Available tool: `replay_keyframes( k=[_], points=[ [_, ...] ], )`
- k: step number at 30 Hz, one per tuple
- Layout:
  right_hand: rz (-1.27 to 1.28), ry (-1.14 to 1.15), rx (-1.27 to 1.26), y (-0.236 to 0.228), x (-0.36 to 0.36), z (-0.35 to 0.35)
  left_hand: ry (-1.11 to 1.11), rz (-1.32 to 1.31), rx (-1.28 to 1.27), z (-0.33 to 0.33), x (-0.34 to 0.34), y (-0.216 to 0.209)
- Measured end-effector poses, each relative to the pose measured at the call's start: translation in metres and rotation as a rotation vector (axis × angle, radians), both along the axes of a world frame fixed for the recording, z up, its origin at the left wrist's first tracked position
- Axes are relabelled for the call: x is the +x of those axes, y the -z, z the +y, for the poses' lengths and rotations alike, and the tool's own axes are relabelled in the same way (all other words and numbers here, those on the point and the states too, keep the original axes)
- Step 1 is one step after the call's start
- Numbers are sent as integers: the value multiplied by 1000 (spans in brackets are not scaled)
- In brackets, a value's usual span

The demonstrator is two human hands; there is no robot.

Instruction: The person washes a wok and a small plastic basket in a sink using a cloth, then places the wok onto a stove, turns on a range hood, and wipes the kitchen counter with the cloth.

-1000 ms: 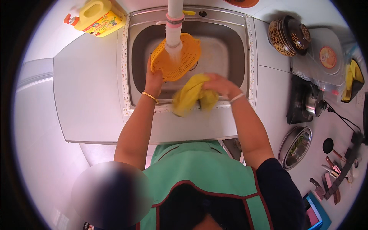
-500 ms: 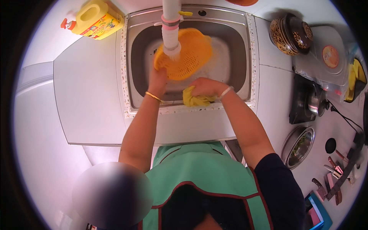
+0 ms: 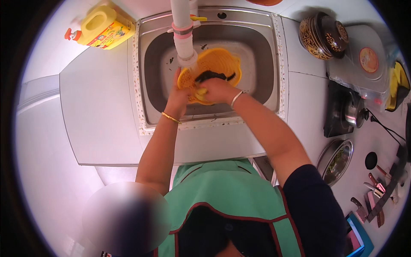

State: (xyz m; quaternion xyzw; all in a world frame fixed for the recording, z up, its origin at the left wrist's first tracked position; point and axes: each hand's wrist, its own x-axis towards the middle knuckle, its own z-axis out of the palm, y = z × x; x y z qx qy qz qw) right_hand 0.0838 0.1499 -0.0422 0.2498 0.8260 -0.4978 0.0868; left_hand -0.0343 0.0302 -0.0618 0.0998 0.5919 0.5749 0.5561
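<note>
A yellow perforated plastic basket sits tilted in the metal sink, below the white tap pipe. At its left rim, my left hand is closed, gripping the edge. My right hand reaches inside the basket, its fingers bunched round a yellow cloth. Something dark lies just beyond those fingers, perhaps the cloth's other face; I cannot tell. Water seems to run from the pipe's mouth into the basket.
Small dark scraps lie on the sink bottom. A yellow detergent jug stands back left. On the right are a brown lidded pot, a saucepan on a black hob, a steel bowl with greens and several knives.
My right hand has brought the cloth from the sink's front edge up into the basket. The basket has been tipped and lowered toward me, and more dark scraps show in the sink.
</note>
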Motion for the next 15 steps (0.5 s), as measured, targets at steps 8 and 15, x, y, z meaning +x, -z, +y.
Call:
replay_keyframes(
  k=[8, 15],
  points=[
    [428, 609, -192, 2, -13, -4, 6, -196, -103, 9, 24, -29],
    [127, -52, -209, -18, 6, -25, 433, -423, -160, -5, -21, -37]
  ],
)
